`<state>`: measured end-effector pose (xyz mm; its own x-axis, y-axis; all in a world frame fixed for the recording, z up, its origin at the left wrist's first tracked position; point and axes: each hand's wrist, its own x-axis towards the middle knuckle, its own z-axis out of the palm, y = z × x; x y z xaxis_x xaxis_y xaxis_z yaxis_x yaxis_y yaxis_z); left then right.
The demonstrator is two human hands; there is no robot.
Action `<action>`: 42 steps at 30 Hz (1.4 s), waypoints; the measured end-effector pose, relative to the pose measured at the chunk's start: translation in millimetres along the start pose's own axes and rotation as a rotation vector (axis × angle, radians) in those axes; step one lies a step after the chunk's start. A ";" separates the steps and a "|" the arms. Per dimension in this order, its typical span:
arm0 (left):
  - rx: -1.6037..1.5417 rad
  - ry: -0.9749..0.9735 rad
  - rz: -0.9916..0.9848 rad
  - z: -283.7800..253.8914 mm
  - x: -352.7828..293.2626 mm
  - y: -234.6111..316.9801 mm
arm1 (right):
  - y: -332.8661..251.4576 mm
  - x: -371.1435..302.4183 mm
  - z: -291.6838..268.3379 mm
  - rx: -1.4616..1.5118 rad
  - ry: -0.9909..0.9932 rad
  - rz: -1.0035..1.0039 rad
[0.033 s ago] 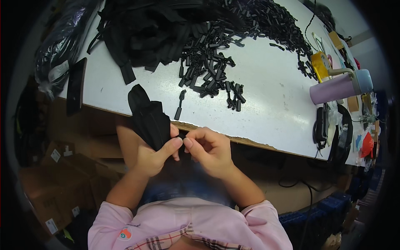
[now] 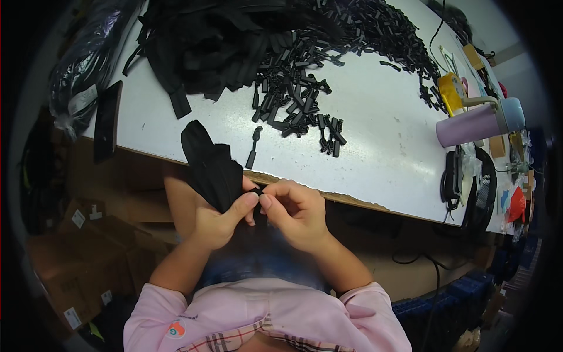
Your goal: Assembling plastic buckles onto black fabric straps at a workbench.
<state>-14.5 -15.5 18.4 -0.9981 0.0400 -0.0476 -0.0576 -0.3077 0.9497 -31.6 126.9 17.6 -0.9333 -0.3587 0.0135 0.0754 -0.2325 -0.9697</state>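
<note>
My left hand (image 2: 226, 220) is closed around a folded bunch of black zipper tape (image 2: 214, 167), which fans up over the table's front edge. My right hand (image 2: 299, 214) is pinched, thumb against forefinger, at a small black end between both hands' fingertips. Whether a zipper slider is in that pinch is too small to tell. Just beyond my hands a single black zipper slider with a long pull (image 2: 254, 146) lies on the white table (image 2: 387, 158). Behind it spreads a heap of similar sliders (image 2: 293, 100).
A pile of black zipper tapes (image 2: 211, 53) covers the back left. A dark flat phone-like slab (image 2: 108, 120) and a plastic-wrapped bundle (image 2: 88, 76) are at the left edge. On the right stand a purple bottle (image 2: 469, 124) and a yellow object (image 2: 451, 92). Cardboard boxes (image 2: 88, 264) sit below left.
The bunch of zipper tape has tilted slightly to the right, and the fingertips of both hands have shifted very little. Nothing on the table has moved.
</note>
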 end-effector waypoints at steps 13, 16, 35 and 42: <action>-0.169 0.075 -0.126 2.3 1.5 -11.2 | -19.1 43.0 -37.2 -1.150 0.360 -0.472; -0.234 0.092 -0.109 7.8 4.2 -10.5 | -26.6 70.1 -57.9 -1.431 0.473 -0.463; 0.147 0.073 0.042 4.1 9.9 -12.9 | -27.7 54.0 -69.3 -1.514 0.333 -0.285; 0.050 0.052 -0.049 10.3 9.8 -7.0 | -37.5 38.1 -58.6 -0.974 0.337 -0.385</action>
<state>-23.6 -3.2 14.4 -0.9940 0.0036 -0.1095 -0.1067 -0.2586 0.9601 -90.5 174.9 40.2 -0.8940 -0.1156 0.4330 -0.4125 0.5900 -0.6941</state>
